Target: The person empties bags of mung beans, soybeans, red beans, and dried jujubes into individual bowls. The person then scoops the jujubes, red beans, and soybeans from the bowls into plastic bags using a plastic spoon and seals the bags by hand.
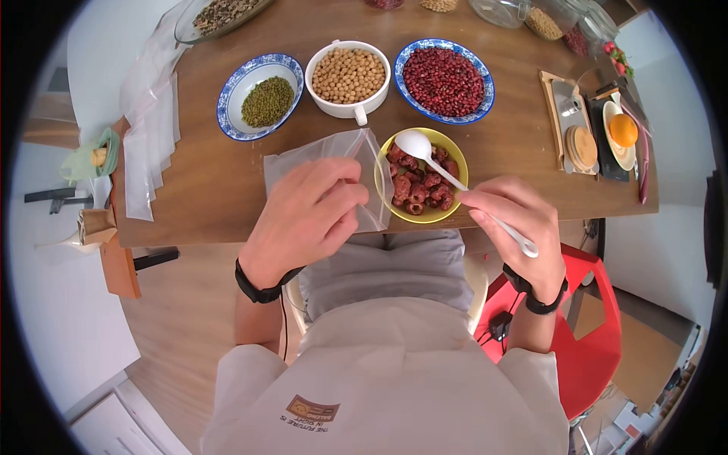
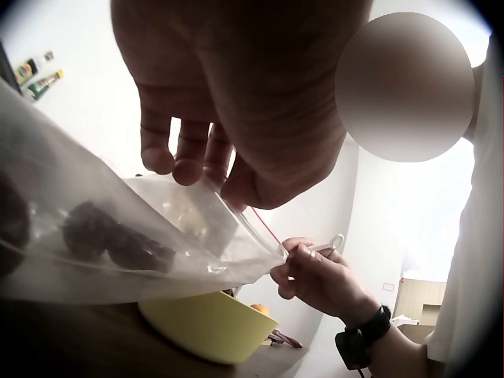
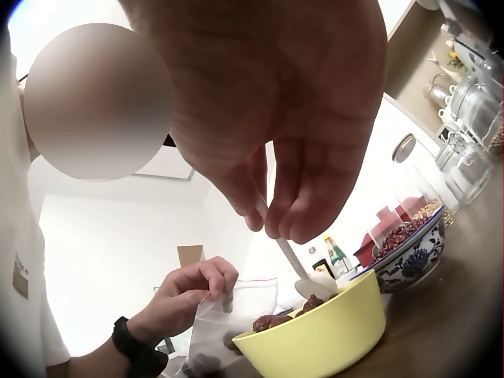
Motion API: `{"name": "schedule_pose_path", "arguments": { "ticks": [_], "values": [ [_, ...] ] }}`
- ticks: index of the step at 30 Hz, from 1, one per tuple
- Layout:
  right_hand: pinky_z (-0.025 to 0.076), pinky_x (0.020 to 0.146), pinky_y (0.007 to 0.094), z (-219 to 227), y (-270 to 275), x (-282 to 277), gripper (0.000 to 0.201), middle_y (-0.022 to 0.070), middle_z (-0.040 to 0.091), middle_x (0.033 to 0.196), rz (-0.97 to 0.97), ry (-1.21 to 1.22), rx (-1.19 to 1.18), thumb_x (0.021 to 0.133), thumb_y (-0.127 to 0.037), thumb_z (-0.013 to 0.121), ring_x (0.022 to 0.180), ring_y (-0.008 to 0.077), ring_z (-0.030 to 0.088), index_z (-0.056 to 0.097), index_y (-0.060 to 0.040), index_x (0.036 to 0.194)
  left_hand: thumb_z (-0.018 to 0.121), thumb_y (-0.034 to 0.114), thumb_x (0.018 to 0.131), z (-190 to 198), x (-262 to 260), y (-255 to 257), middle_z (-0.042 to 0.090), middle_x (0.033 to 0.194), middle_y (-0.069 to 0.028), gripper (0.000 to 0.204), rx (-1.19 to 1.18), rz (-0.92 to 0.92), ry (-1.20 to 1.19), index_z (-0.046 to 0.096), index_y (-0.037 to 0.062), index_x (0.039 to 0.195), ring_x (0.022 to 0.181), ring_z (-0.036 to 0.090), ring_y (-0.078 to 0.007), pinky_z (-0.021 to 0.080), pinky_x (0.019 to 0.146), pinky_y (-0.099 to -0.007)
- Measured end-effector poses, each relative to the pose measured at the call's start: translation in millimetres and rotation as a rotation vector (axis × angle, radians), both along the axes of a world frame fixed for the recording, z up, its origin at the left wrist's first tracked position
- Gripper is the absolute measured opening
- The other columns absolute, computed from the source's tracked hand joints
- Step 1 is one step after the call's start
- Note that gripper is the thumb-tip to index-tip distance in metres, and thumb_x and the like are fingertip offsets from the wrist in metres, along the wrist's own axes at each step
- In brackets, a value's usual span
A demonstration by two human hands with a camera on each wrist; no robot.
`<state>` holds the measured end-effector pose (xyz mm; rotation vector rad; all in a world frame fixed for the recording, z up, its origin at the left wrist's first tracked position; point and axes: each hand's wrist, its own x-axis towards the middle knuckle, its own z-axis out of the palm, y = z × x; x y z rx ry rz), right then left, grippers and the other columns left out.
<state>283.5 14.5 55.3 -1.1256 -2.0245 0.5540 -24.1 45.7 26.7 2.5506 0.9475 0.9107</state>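
My left hand (image 1: 311, 208) pinches the rim of a clear zip bag (image 1: 284, 163) at the table's front edge. In the left wrist view a few dark wrinkled pieces (image 2: 87, 228) show inside the bag. Beside it stands a yellow bowl (image 1: 461, 155) of wrinkled dark-red dried fruits (image 1: 413, 189). My right hand (image 1: 523, 227) holds a white spoon (image 1: 413, 144) by the handle, between thumb and fingers. The spoon's head lies over the bowl's far side, close above the fruits in the right wrist view. The bag's mouth overlaps the bowl's left rim in the head view.
Behind stand a patterned bowl of green beans (image 1: 267, 102), a white pot of chickpeas (image 1: 349, 76) and a patterned bowl of dark-red beans (image 1: 447, 80). Flat plastic bags (image 1: 152, 144) lie at left. An orange (image 1: 623, 130) sits at right; glass jars (image 1: 500, 9) stand at the back.
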Motion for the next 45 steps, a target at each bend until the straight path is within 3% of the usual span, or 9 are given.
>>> {"name": "schedule_pose_path", "arguments": {
  "ticks": [11, 15, 17, 21, 31, 37, 39, 42, 45],
  "values": [
    [0.055, 0.071, 0.0337, -5.9, 4.6, 0.7, 0.015, 0.0124, 0.074, 0.093, -0.033, 0.136, -0.148, 0.092, -0.003, 0.074, 0.081, 0.0247, 0.070, 0.078, -0.0018, 0.106, 0.069, -0.008, 0.071, -0.7, 0.9, 1.8, 0.062, 0.107, -0.0086, 0.031, 0.022, -0.013, 0.002, 0.065, 0.0073, 0.098, 0.080, 0.066, -0.0273, 0.053, 0.066, -0.0370],
    [0.056, 0.071, 0.0309, -18.1, 5.6, 4.5, 0.014, 0.0097, 0.074, 0.090, -0.065, 0.363, -0.264, 0.099, -0.007, 0.069, 0.080, 0.0157, 0.069, 0.076, 0.0024, 0.107, 0.069, -0.008, 0.071, 0.4, -0.6, 0.8, 0.062, 0.106, -0.0089, 0.031, 0.010, -0.003, 0.012, 0.065, 0.0072, 0.097, 0.081, 0.066, -0.0279, 0.053, 0.067, -0.0377],
    [0.056, 0.069, 0.0279, -22.7, 5.8, 4.8, 0.019, 0.0070, 0.073, 0.089, -0.170, 0.676, -0.512, 0.104, -0.010, 0.065, 0.080, 0.0116, 0.067, 0.075, 0.0052, 0.111, 0.069, -0.008, 0.071, 0.9, -1.1, 0.8, 0.062, 0.105, -0.0089, 0.030, 0.011, -0.002, 0.014, 0.065, 0.0073, 0.097, 0.081, 0.066, -0.0281, 0.054, 0.067, -0.0379],
    [0.057, 0.068, 0.0272, -27.5, 14.5, 6.5, 0.026, 0.0073, 0.072, 0.090, -0.169, 0.681, -0.584, 0.107, -0.015, 0.061, 0.080, 0.0109, 0.066, 0.072, 0.0074, 0.115, 0.069, -0.008, 0.072, 1.1, 1.1, 1.7, 0.063, 0.105, -0.0090, 0.030, 0.009, -0.007, 0.013, 0.065, 0.0072, 0.097, 0.083, 0.065, -0.0291, 0.053, 0.068, -0.0386],
    [0.059, 0.068, 0.0274, -17.6, 3.1, 14.3, 0.029, 0.0102, 0.074, 0.093, -0.215, 0.763, -0.480, 0.107, -0.017, 0.061, 0.080, 0.0119, 0.067, 0.072, 0.0076, 0.116, 0.069, -0.007, 0.072, 2.5, 3.4, 3.4, 0.062, 0.105, -0.0093, 0.029, 0.010, -0.010, 0.021, 0.066, 0.0070, 0.097, 0.085, 0.064, -0.0306, 0.052, 0.069, -0.0399],
    [0.059, 0.067, 0.0282, 0.0, -14.0, -14.1, 0.019, 0.0118, 0.076, 0.098, -0.116, 0.802, -0.460, 0.102, -0.006, 0.066, 0.083, 0.0147, 0.071, 0.072, 0.0057, 0.116, 0.069, -0.007, 0.072, 3.2, 4.4, 3.4, 0.063, 0.104, -0.0097, 0.029, 0.008, -0.014, 0.016, 0.066, 0.0066, 0.097, 0.085, 0.065, -0.0311, 0.053, 0.069, -0.0399],
    [0.058, 0.068, 0.0312, 7.4, -10.1, -18.9, 0.018, 0.0113, 0.076, 0.097, 0.066, 0.394, -0.273, 0.096, -0.002, 0.070, 0.081, 0.0192, 0.072, 0.076, 0.0004, 0.113, 0.069, -0.008, 0.072, 1.3, 3.6, 1.9, 0.063, 0.104, -0.0097, 0.030, 0.016, -0.014, -0.009, 0.066, 0.0067, 0.097, 0.085, 0.065, -0.0310, 0.053, 0.069, -0.0397],
    [0.057, 0.067, 0.0332, 6.9, -10.2, -31.0, 0.020, 0.0111, 0.076, 0.091, 0.145, 0.188, 0.014, 0.089, 0.000, 0.075, 0.077, 0.0242, 0.071, 0.078, -0.0036, 0.108, 0.071, -0.007, 0.070, -0.2, 0.0, 1.0, 0.063, 0.105, -0.0082, 0.029, 0.039, 0.003, -0.031, 0.067, 0.0071, 0.095, 0.085, 0.066, -0.0286, 0.054, 0.069, -0.0388],
    [0.056, 0.067, 0.0338, 19.7, -12.4, -17.1, 0.016, 0.0111, 0.075, 0.087, 0.077, 0.192, 0.005, 0.087, -0.001, 0.076, 0.075, 0.0267, 0.071, 0.078, -0.0025, 0.103, 0.072, -0.005, 0.068, 1.0, -3.3, -0.7, 0.063, 0.105, -0.0066, 0.028, 0.065, 0.025, -0.021, 0.067, 0.0073, 0.093, 0.084, 0.066, -0.0261, 0.055, 0.068, -0.0380]
  ]
}}
